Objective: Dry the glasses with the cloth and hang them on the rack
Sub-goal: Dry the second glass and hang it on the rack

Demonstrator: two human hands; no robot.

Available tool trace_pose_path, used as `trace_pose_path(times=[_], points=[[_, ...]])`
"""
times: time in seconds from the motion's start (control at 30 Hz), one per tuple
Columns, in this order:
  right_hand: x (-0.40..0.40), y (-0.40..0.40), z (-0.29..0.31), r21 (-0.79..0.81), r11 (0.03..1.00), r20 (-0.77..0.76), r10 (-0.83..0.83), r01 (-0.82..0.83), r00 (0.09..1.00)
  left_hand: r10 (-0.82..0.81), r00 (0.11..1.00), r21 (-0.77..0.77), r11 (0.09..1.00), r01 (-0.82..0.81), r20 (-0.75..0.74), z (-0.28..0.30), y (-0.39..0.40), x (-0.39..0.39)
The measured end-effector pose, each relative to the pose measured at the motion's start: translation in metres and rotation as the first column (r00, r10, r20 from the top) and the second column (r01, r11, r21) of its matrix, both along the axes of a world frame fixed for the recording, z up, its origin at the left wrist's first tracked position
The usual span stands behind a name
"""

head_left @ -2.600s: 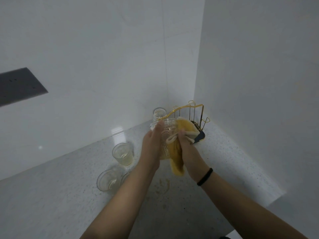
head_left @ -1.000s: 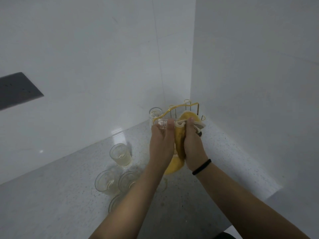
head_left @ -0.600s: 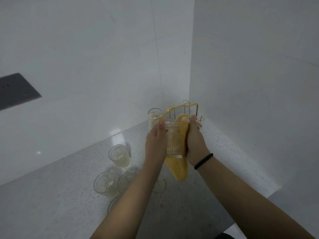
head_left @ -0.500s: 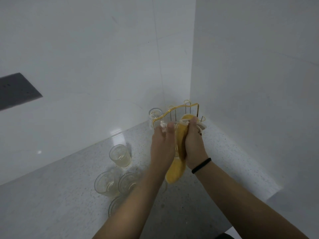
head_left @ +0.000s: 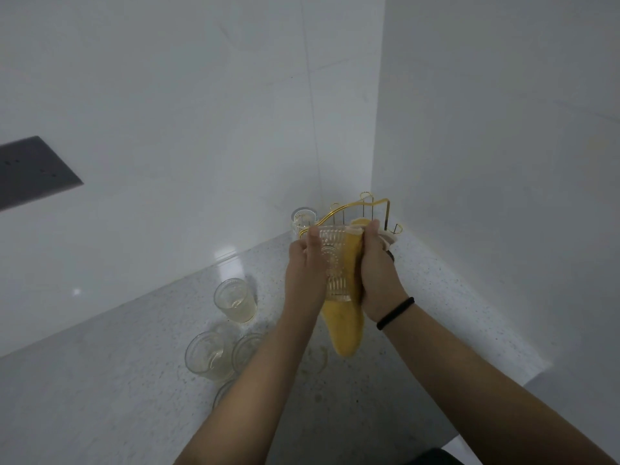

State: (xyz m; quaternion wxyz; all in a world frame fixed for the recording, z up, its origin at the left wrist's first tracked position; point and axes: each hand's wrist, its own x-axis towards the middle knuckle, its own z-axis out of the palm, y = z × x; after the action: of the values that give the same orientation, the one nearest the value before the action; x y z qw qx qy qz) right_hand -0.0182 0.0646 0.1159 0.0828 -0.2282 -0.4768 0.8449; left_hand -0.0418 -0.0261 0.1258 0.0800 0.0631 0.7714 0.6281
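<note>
From the head camera, we see that the ribbed glass point(head_left: 335, 263), which half a second ago was mostly hidden behind the hands and the bunched cloth, now shows its patterned side plainly between the two hands, much as it did a moment before that; the hands sit at the same spot, just right of the frame's centre. The counter glasses and the rack have not moved. We count one yellow cloth point(head_left: 345, 323), one gold wire rack point(head_left: 355, 209) in the corner behind the hands, and six glasses in all: the held one, one glass point(head_left: 303, 218) upright just left of the rack, a lone glass point(head_left: 236, 299) left of centre, a pair of glasses point(head_left: 205, 359) point(head_left: 246, 349) below it, and the rim of a last glass point(head_left: 223, 394) peeking out beside the left forearm. We cannot tell whether any glass hangs on the rack. Both forearms rise from the bottom edge and meet in front of the rack. Our left hand point(head_left: 303, 273) wraps the glass's left side, thumb laid up along the wall near the rim, fingers curled behind it. Our right hand point(head_left: 377, 273) clasps the cloth against the glass's right side, its thumb tip at the rim, and the cloth's loose tail hangs down below the glass. A black band point(head_left: 396, 313) circles the right wrist. The held glass is lifted clear of the speckled counter point(head_left: 453, 297), upright and tipped slightly, just in front of the rack. A dark panel point(head_left: 30, 171) sits on the wall at the left edge of the frame.
</note>
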Motion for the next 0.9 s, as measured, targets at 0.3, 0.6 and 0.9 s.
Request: trace_pose_path(times=[0.3,0.6,0.9], points=[[-0.004,0.006,0.004,-0.179,0.978,-0.163,0.078,-0.108,0.984,-0.182,0.983,0.246,0.954,0.17,0.027,-0.004,-0.006,0.006],[0.003,-0.01,0.002,0.095,0.992,-0.053,-0.077,0.082,0.996,-0.038,0.999,-0.05,0.998,0.038,-0.011,-0.002,-0.007,0.005],[-0.001,0.019,0.01,-0.214,0.964,-0.219,0.113,-0.16,0.969,-0.504,0.862,0.32,0.827,0.462,0.059,-0.003,-0.015,0.009]])
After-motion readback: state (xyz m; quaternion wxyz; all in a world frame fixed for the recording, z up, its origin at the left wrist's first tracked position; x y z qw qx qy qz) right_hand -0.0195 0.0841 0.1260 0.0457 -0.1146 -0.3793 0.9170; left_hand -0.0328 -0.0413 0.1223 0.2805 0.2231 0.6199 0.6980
